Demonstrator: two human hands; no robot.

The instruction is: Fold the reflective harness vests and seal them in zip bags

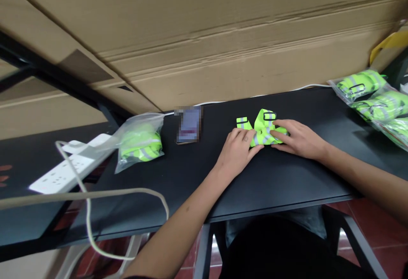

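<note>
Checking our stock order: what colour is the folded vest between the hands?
The vest is bright yellow-green with grey reflective stripes, best seen in the head view.

Left hand and right hand on a folded neon-yellow reflective vest on a black desk

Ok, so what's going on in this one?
A person sits at a black table with both bare hands on a partly folded neon-yellow reflective safety vest: the left hand on its near side, the right hand on its right end. More vests in clear plastic bags lie to the right. Another bagged vest lies left, near a phone and a white power strip.
</note>
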